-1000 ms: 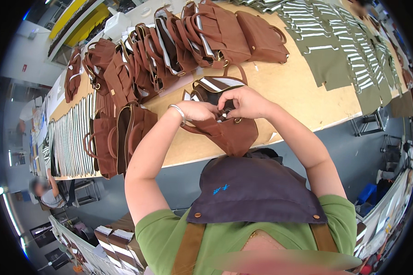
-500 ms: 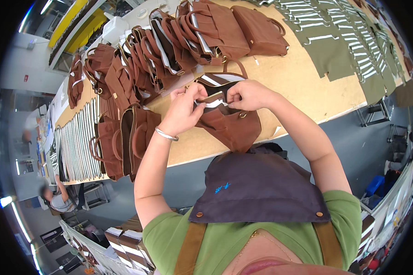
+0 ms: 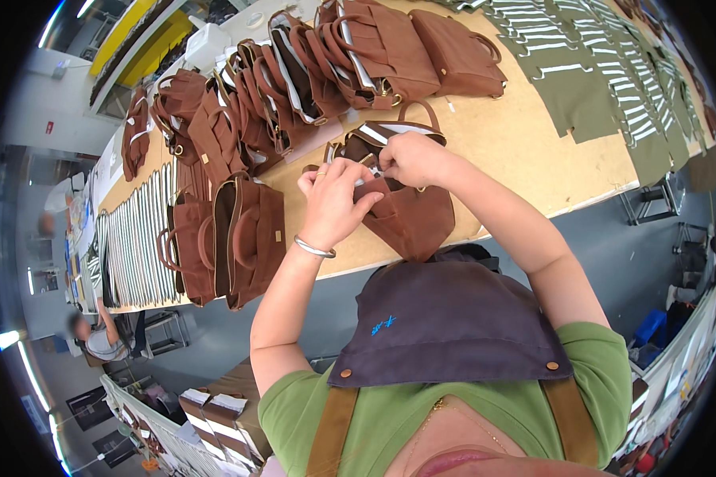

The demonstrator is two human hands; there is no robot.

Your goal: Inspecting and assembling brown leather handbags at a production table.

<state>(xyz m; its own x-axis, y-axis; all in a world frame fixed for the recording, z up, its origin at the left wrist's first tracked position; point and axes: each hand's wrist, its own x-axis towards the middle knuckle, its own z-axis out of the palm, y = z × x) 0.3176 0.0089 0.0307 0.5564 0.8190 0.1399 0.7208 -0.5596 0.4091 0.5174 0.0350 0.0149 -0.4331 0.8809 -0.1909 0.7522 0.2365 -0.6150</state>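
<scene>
A brown handbag tilts open at the table's near edge, between my hands. My left hand is at the left side of its opening, fingers bent over the edge and thumb on the bag's outer front. Fingers closed, my right hand pinches at the middle of the opening, where a bit of white strip shows under the fingertips. A piece of brass zip lies between the hands, mostly covered. Behind my right hand rises the bag's handle; part of the striped lining shows.
Finished-looking brown bags stand in a row along the far side of the table. Two more brown bags stand left of my left arm, beside a row of thin strips. Green pieces with white strips cover the right end. Another person sits far left.
My left hand has shifted right and down, its thumb moving onto the bag's front. My right hand has moved slightly left, covering the zip and white strip that showed before.
</scene>
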